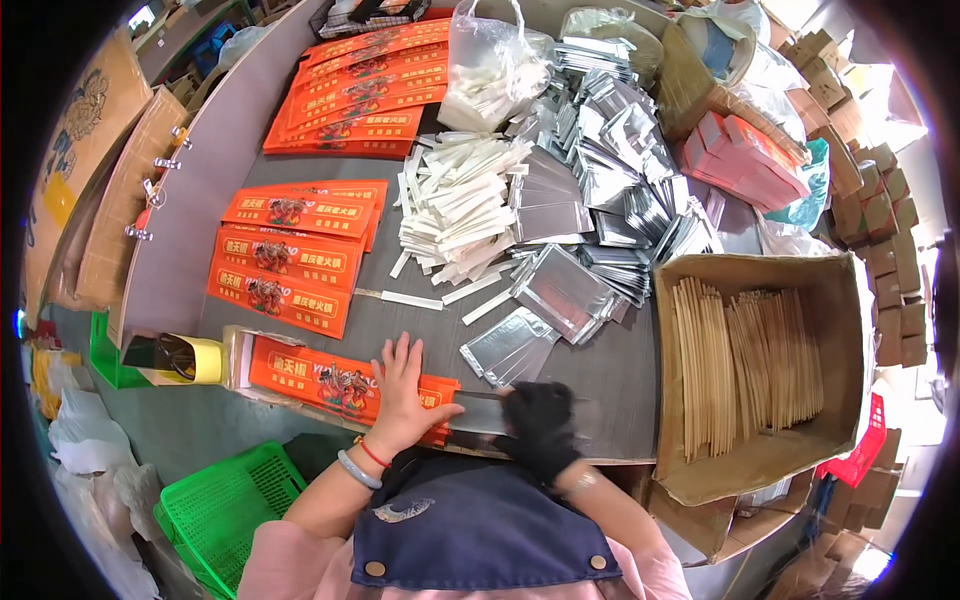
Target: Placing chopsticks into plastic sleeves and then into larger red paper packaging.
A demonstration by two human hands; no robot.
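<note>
My left hand (402, 402), bare with fingers spread, lies flat on the right part of a long red printed paper sleeve (310, 378) at the table's front edge. To its right, my right hand (543, 425) wears a black glove and is partly blurred. It is beside a flat greyish strip (475, 412) that meets the sleeve's right end; its fingertips are too smeared to show a grip. Just beyond lie fanned clear-and-silver packets (512, 345) and a larger stack of silvery packets (570, 292). Narrow white paper-wrapped sticks (460, 205) form a heap farther back.
Stacked red sleeves (285, 262) occupy the table's left side, with more (360, 85) behind. A cardboard box (670, 440) holding wooden chopsticks (770, 350) stands right. A clear bag (490, 70) and pink boxes (745, 160) sit at the back; a green basket (225, 510) is below left.
</note>
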